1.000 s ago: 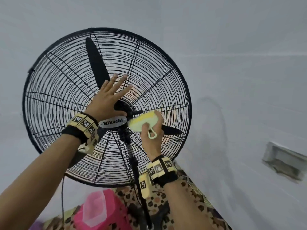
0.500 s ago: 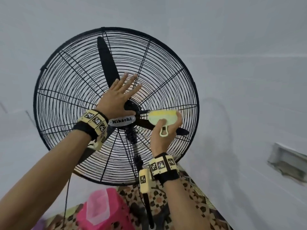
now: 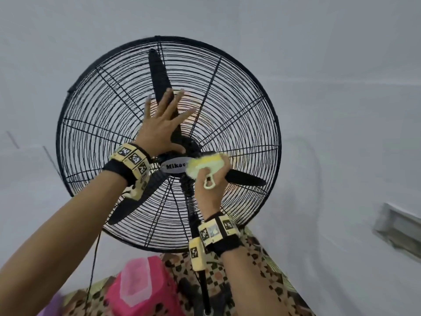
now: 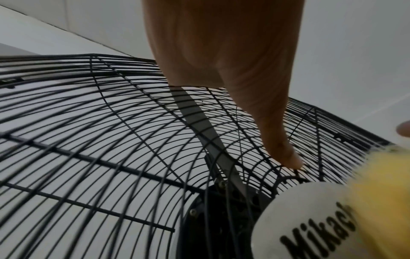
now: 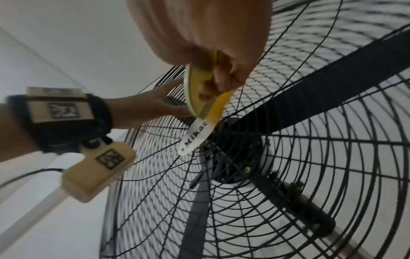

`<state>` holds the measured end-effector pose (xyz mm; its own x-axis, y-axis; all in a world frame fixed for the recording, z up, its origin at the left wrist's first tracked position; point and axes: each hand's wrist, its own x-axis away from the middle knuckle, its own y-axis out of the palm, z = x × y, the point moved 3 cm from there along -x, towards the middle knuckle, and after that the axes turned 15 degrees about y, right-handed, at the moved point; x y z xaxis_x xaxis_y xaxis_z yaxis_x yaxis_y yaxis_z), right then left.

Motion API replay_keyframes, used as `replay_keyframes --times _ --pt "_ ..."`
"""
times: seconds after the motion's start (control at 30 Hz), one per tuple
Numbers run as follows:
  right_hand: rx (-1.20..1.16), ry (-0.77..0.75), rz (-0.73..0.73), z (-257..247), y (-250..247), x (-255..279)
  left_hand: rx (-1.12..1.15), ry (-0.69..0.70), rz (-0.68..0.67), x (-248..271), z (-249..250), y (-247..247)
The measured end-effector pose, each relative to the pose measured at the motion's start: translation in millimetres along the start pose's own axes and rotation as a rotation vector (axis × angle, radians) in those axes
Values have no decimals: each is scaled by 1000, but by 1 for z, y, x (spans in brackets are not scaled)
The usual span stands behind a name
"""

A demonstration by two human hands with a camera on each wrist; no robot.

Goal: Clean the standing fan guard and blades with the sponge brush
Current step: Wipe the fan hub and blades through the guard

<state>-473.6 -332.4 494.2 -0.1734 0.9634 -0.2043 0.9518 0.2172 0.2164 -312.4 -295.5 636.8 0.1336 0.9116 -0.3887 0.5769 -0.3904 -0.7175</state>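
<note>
Right hand [image 3: 208,190]: grip clamping the sponge brush [image 3: 206,166], scrubbing at the fan guard [image 3: 95,124] centre beside the badge [image 3: 174,165]. Left hand [image 3: 163,128]: bracing, fingers apart. Next, I judge: sweeping outward toward the rim.

Both arms reach up and forward. The left hand [image 3: 163,126] lies flat with fingers spread straight. The right hand [image 3: 208,185] has fingers curled, gripping a yellow-green sponge brush [image 3: 206,166].
</note>
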Motion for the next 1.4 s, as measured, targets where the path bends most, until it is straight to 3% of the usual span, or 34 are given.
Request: replay_keyframes --times 0.07,0.2,0.27,0.37,0.47,0.63,0.77,0.97,1.13,1.3,1.4 --pt "60 -24 -111 -1 3 4 29 -15 11 3 -3 0" --pt "-2 -171 -128 -23 -3 -8 92 -37 52 7 -9 -1" --pt "111 -217 -156 -29 -3 -19 96 -40 80 8 -9 1" --pt "302 -187 -115 -21 -10 -22 105 -44 94 6 -10 1" --pt "306 -187 -125 -19 -16 -16 119 -46 107 4 -10 1" --pt "334 -415 -170 -46 -4 -21 132 -52 138 4 -9 3" --pt "458 -214 -110 -30 -11 -22 160 -62 140 5 -8 1" --pt "384 -445 -181 -51 -7 -24 203 -60 145 6 -7 -2" --pt "460 -261 -100 -37 -15 -27 186 -67 146 4 -7 0" --pt "380 -489 -179 -62 -12 -33 175 -56 163 3 -7 1" --pt "471 -312 -130 -53 -20 -42 171 -62 162 4 -7 2"
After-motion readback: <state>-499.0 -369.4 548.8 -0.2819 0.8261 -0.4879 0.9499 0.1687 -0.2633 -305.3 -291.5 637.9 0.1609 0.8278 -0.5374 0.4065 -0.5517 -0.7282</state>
